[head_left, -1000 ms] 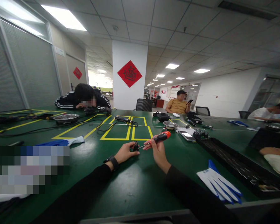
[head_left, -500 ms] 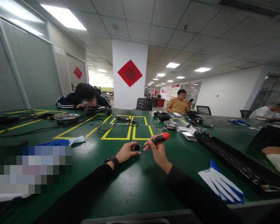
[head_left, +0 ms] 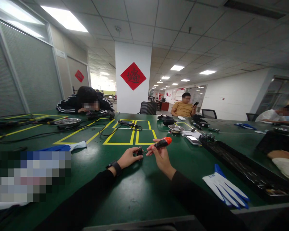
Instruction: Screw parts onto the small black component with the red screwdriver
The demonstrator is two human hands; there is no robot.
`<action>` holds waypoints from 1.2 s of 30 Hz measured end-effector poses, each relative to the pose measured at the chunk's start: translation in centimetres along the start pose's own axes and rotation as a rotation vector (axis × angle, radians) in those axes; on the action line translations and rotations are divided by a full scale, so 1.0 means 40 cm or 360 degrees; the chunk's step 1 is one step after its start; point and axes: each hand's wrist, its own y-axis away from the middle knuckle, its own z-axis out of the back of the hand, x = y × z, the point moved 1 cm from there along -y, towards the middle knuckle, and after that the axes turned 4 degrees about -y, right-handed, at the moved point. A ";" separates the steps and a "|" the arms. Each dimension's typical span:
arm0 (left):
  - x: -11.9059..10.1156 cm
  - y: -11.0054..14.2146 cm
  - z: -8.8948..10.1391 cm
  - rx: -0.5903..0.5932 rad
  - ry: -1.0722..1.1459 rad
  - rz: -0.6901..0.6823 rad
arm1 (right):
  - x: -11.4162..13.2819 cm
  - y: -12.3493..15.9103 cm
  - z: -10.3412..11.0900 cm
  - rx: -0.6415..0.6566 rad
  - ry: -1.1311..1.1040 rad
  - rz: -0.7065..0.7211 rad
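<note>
My left hand (head_left: 130,157) is closed on a small black cylindrical part (head_left: 140,153), standing upright at the table surface between thumb and fingers. What kind of part it is I cannot make out. In my right hand (head_left: 162,156) is a screwdriver (head_left: 163,143) with a red and black handle, its butt end tilted up to the right. The thin shaft points left toward the side of the black part. Whether the tip touches it is too small to tell.
White and blue gloves (head_left: 225,187) lie right of my arms, beside a long black tray (head_left: 245,170) of small parts. A phone (head_left: 193,140) and a metal bowl (head_left: 176,128) stand farther back. Yellow tape marks the green table (head_left: 144,195). Several people sit around it.
The view has shifted slightly, moving both hands a little left in the picture. The screwdriver's handle sits slightly closer to the black part; both grips stay the same.
</note>
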 end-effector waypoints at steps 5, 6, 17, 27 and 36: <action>0.003 -0.002 0.002 0.0028 0.0010 -0.0027 | -0.006 -0.005 0.002 -0.0037 -0.0101 -0.0020; 0.003 -0.003 0.002 0.0029 0.0014 -0.0031 | -0.008 -0.007 0.004 -0.0049 -0.0132 -0.0031; 0.003 -0.003 0.003 0.0007 -0.0053 -0.0042 | -0.012 -0.019 0.012 -0.0085 -0.0179 -0.0117; 0.005 -0.004 0.001 0.0027 -0.0042 -0.0033 | -0.025 -0.015 0.015 -0.0073 -0.0338 -0.0132; 0.002 -0.004 -0.002 0.0033 -0.0013 -0.0023 | -0.014 -0.023 0.017 -0.0021 -0.0247 -0.0114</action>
